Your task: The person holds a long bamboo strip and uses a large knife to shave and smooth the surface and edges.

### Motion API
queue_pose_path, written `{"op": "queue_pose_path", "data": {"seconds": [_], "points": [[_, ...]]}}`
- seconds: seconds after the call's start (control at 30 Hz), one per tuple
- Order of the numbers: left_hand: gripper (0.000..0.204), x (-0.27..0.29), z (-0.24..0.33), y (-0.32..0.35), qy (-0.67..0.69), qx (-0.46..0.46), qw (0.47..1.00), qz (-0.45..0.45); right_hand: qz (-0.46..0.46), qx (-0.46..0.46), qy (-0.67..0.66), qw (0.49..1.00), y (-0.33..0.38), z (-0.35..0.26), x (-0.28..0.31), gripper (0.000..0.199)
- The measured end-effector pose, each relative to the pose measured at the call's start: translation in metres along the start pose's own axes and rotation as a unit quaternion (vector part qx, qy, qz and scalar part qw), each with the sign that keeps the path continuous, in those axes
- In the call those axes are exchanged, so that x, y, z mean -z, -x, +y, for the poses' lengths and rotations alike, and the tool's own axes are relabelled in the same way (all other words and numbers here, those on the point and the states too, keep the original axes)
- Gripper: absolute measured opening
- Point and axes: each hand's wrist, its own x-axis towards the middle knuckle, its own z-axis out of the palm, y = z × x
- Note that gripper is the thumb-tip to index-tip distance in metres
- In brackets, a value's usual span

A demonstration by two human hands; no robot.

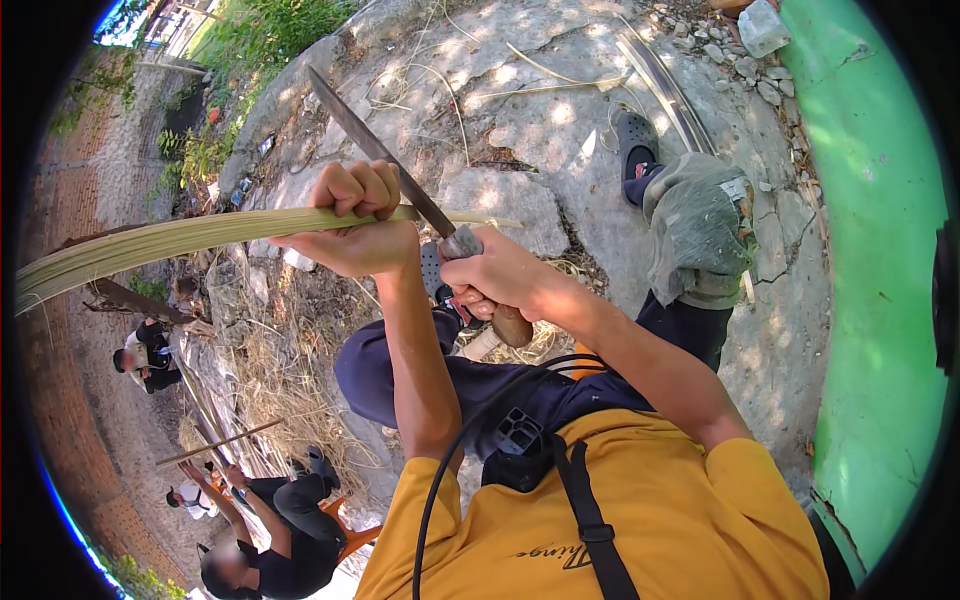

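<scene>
The left hand is closed around a long pale green bamboo strip, fingers curled over its top and thumb underneath, holding it roughly level. From this hand the strip runs far out to the person's left, widening toward the edge of the view, while a short thin end pokes out to the right, past the blade. The right hand, just beside and slightly below the left, is clenched around the wooden handle of a long knife. The blade slants up and away to the left from that fist, crossing the strip right next to the left hand's fingers and touching it there. Below both hands are the person's dark blue trousers and yellow shirt, with a black cable and strap across the chest. Beyond the right hand, a grey cloth covers the raised knee, above cracked concrete ground. A green wall stands further right. Well off to the left, below the strip, other people sit among dry cuttings.
</scene>
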Motion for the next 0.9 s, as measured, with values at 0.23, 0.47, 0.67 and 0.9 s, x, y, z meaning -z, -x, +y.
{"op": "queue_pose_path", "data": {"seconds": [0.23, 0.47, 0.67, 0.9], "points": [[0.076, -0.001, 0.003, 0.002, -0.03, -0.007, 0.999, 0.026, -0.011, 0.016, -0.017, 1.0, 0.001, 0.01, -0.002, 0.016], [0.077, -0.003, 0.005, 0.004, -0.07, -0.009, 0.997, 0.032, 0.007, 0.011, 0.007, 1.0, 0.003, 0.011, -0.001, 0.019], [0.076, 0.004, 0.001, 0.003, -0.038, -0.005, 0.999, 0.028, 0.044, -0.031, -0.013, 0.998, 0.001, 0.018, 0.013, 0.018], [0.075, 0.002, -0.001, -0.004, -0.04, -0.04, 0.998, 0.017, 0.007, -0.013, -0.006, 1.0, -0.006, 0.016, 0.012, 0.013]]}}
